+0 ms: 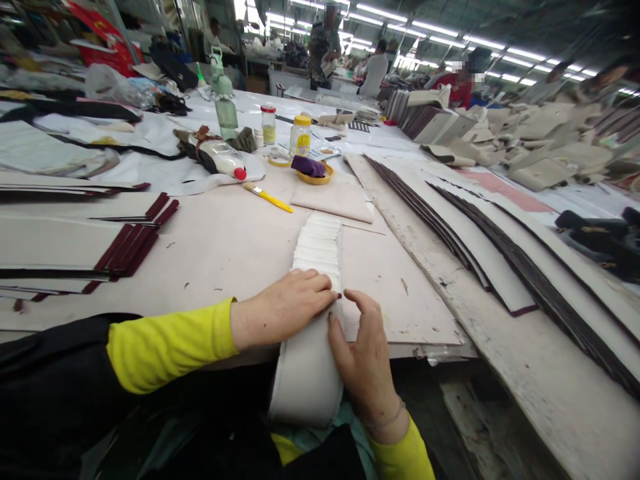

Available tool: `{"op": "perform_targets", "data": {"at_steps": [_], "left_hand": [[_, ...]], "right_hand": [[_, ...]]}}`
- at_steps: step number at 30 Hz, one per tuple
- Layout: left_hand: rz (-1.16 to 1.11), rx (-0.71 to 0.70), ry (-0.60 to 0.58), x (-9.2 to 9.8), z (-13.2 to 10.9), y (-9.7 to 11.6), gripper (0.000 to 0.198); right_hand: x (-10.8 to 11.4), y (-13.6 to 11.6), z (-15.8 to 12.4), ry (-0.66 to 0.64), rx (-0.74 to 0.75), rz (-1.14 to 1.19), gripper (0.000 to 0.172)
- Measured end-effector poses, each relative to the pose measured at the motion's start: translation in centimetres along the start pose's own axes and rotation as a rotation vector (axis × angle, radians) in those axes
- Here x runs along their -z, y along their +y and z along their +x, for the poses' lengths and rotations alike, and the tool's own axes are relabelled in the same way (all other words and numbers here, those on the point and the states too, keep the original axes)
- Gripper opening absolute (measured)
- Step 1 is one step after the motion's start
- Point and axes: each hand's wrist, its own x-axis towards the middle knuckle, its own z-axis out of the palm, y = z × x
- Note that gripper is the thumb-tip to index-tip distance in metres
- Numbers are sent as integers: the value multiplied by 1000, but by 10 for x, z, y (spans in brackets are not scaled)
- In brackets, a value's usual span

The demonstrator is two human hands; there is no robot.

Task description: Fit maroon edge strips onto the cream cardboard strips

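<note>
In front of me a long off-white strip (307, 373) of sheet material hangs over the table edge and curves toward my lap. Its far part meets a fanned row of overlapping white strips (317, 243) on the table. My left hand (295, 303) lies across the strip, its fingers bent and pressing it down, thumb near the right edge. A small dark red end shows by that thumb. On the right side, my right hand (363, 343) has thumb and index finger apart, the thumb at the strip's edge. Its other fingers are partly hidden.
Stacked panels with dark red ends (130, 250) lie left. Fanned dark-edged panels (480, 247) lie right on a long board (400, 233). Ahead are a yellow-handled brush (270, 199), a yellow dish (320, 177) with purple cloth, jars (301, 137) and a green bottle (227, 113). People work behind.
</note>
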Motion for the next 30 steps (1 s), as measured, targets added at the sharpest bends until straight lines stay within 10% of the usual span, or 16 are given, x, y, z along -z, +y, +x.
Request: {"op": "perform_targets", "data": {"at_steps": [30], "left_hand": [[-375, 194, 69, 5, -32, -27, 20]], "right_hand": [[-3, -6, 43, -481, 145, -143, 24]]}}
